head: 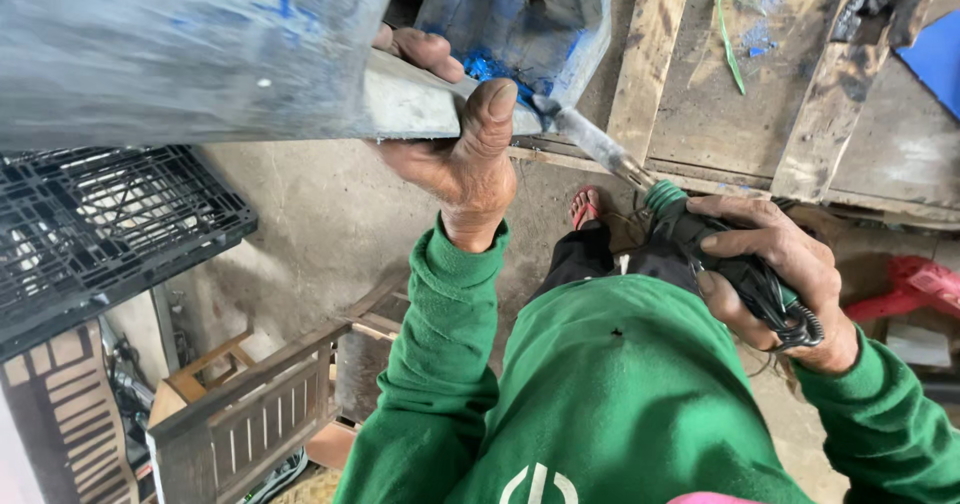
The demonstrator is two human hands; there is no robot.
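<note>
Head view: L hand (465, 159) grips the lower edge of a grey-blue plastic crate (200, 49), thumb pressed on the outer face, fingers (425, 49) hooked over the rim inside. R hand (775, 264) is clenched round the green-handled soldering-type tool (700, 229), cord looped in the palm. Tool's metal tip (590, 136) touches the crate corner just right of the L thumb. Black pallet (110, 229) sits left of the fingers, well apart. Bare concrete floor (310, 224) lies open below them. Wood planks (640, 59) above the R hand.
</note>
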